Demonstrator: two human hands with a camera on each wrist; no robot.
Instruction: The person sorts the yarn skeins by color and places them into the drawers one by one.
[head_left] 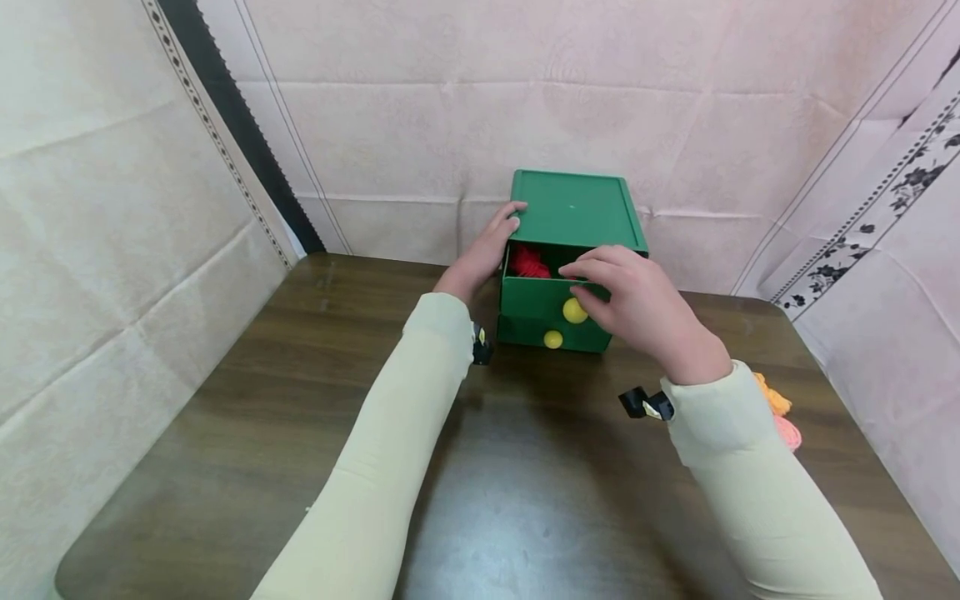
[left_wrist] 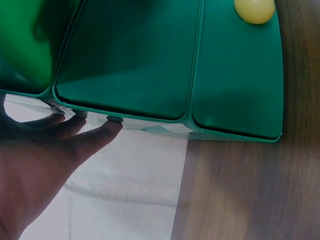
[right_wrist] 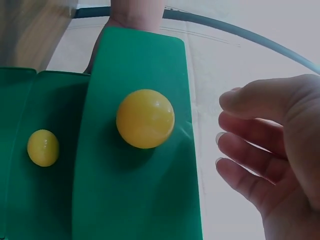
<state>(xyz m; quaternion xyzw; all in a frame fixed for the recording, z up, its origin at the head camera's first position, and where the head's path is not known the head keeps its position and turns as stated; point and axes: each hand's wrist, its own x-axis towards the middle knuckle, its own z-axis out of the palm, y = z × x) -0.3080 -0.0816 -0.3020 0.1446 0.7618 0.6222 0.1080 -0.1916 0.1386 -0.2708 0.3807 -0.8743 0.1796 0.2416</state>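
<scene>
A small green drawer cabinet (head_left: 573,208) stands at the back of the table. Its upper drawer (head_left: 528,293) is pulled out, with a bundle of red yarn (head_left: 528,263) inside at the left. Yellow round knobs are on the fronts, a larger-looking one (right_wrist: 145,119) on the upper drawer and one (head_left: 552,339) below. My left hand (head_left: 486,250) rests against the cabinet's left side, fingertips touching it in the left wrist view. Over the upper drawer's front edge hovers my right hand (head_left: 633,300), fingers loosely bent. The right wrist view shows nothing between its fingers (right_wrist: 245,180).
On the right of the brown wooden table (head_left: 300,400) lie an orange bundle (head_left: 776,398) and a pink one (head_left: 787,432), partly hidden by the right sleeve. A pale cloth (head_left: 570,108) hangs behind the cabinet and along both sides.
</scene>
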